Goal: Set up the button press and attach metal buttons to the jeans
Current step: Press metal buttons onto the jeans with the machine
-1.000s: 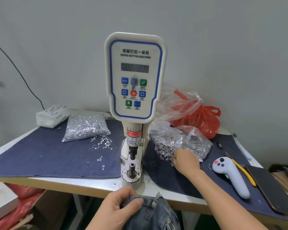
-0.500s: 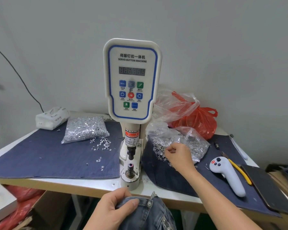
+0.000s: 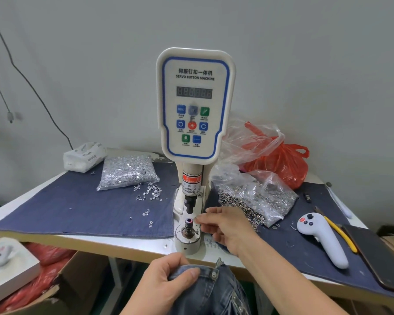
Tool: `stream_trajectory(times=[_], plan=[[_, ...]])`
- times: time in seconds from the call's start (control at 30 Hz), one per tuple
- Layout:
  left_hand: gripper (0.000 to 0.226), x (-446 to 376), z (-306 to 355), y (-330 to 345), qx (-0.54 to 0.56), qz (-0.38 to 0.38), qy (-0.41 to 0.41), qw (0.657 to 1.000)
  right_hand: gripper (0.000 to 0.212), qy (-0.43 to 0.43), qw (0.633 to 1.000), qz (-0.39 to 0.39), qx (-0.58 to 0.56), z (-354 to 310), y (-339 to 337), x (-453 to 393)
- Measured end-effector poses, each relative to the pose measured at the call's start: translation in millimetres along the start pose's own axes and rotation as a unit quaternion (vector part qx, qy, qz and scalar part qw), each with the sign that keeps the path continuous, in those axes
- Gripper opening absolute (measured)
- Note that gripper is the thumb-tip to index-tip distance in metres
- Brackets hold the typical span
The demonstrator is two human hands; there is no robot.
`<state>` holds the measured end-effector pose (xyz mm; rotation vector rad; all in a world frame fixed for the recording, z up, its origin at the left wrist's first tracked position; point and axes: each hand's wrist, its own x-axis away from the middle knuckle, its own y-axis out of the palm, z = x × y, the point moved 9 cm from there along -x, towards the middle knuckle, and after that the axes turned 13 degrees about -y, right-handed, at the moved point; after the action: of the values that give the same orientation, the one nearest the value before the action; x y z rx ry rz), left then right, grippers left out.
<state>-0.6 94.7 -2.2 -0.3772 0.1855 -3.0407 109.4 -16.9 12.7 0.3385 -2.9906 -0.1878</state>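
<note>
Right hand [image 3: 228, 226]: had left the bag of buttons [image 3: 257, 198] for the press's lower die [image 3: 188, 223], fingertips pinched together beside it; contents indiscernible. Left hand [image 3: 162, 285]: still gripped jeans [image 3: 212, 292] waistband below the table [image 3: 123, 244] edge.

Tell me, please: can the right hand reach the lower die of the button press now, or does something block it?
Probably yes. The right hand has its fingertips right beside the lower die, and nothing lies between them. The upper punch stands raised above, leaving a gap.
</note>
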Motion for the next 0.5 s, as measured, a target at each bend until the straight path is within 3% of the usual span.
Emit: stream_trajectory(times=[0.13, 0.33, 0.5], plan=[[0.034, 1.9, 1.0, 1.8, 0.008, 0.002, -0.002, 1.0, 0.033, 0.025, 1.0, -0.002, -0.015, 8.5, 10.9, 0.2], [0.019, 0.7, -2.8, -0.8, -0.001, 0.007, -0.002, 1.0, 0.008, 0.072, 0.993, 0.008, -0.09, 21.0, 18.7, -3.2], [0.021, 0.8, -3.8, -2.0, -0.01, 0.012, 0.002, 1.0, 0.01, 0.089, 0.986, 0.012, -0.143, 25.3, 24.0, -7.1]])
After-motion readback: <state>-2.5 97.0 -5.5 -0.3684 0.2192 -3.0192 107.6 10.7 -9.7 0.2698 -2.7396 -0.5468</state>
